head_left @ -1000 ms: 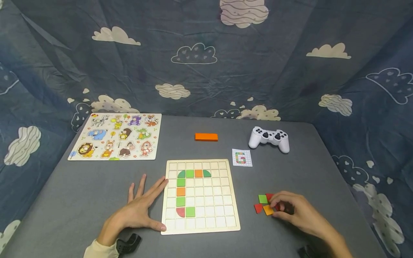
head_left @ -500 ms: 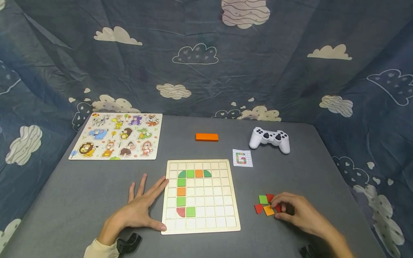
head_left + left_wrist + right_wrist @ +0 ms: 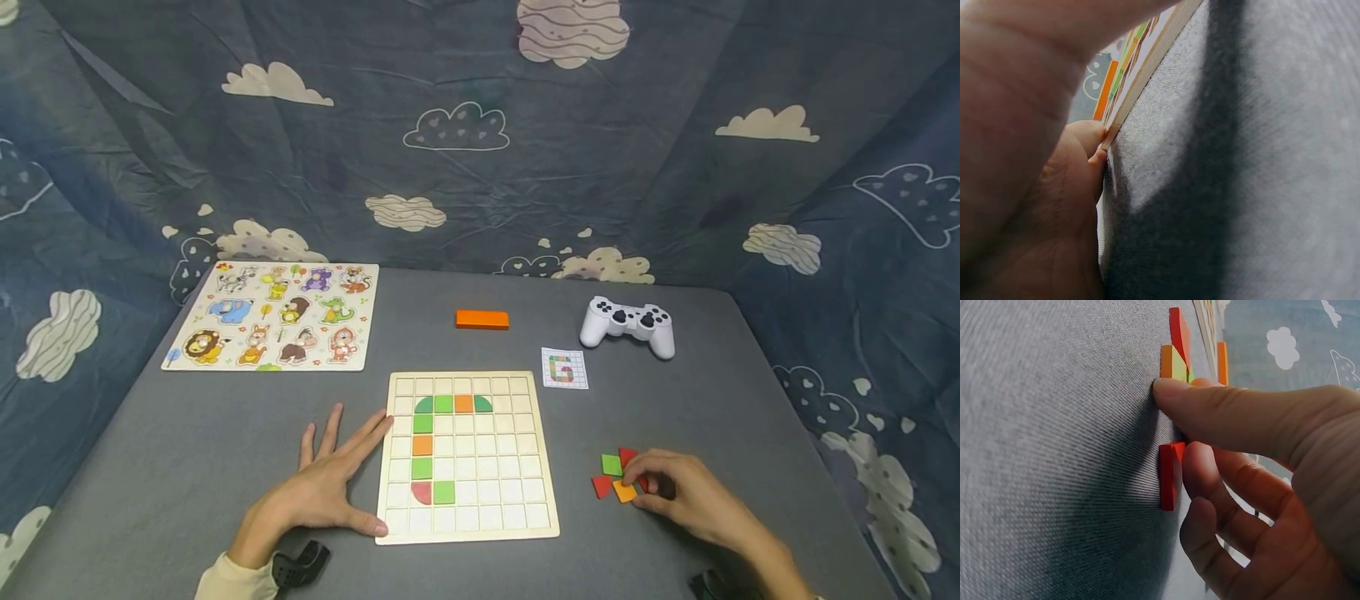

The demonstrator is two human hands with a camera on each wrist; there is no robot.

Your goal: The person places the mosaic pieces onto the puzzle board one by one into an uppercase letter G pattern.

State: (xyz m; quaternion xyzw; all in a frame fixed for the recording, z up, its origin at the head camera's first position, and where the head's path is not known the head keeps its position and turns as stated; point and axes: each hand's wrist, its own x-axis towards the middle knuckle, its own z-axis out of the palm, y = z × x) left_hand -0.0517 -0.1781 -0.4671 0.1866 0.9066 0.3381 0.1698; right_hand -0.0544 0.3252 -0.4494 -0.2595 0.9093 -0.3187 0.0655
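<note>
A wooden grid board (image 3: 512, 533) holds a C-like row of green, orange and red tiles. Along its left edge my left hand (image 3: 318, 492) lies with fingers spread, thumb and fingertips touching the rim. My right hand (image 3: 686, 492) is curled at a small group of loose tiles, thumb and forefinger pinching an orange square tile (image 3: 624, 492) that lies on the table. Around it are a green tile (image 3: 611, 464), a red tile (image 3: 602, 486) and another red tile (image 3: 627, 455). In the right wrist view a red tile (image 3: 1167, 478) lies under the fingers.
A small printed pattern card (image 3: 565, 368) lies right of the board's top corner. Behind it sits a white game controller (image 3: 627, 323). An orange block (image 3: 482, 320) is at the back, and an animal puzzle board (image 3: 270, 321) at the back left.
My right hand has shifted slightly left, bringing thumb and forefinger onto the orange tile. The left hand stays at the board's edge. The tiles on the board look unchanged.
</note>
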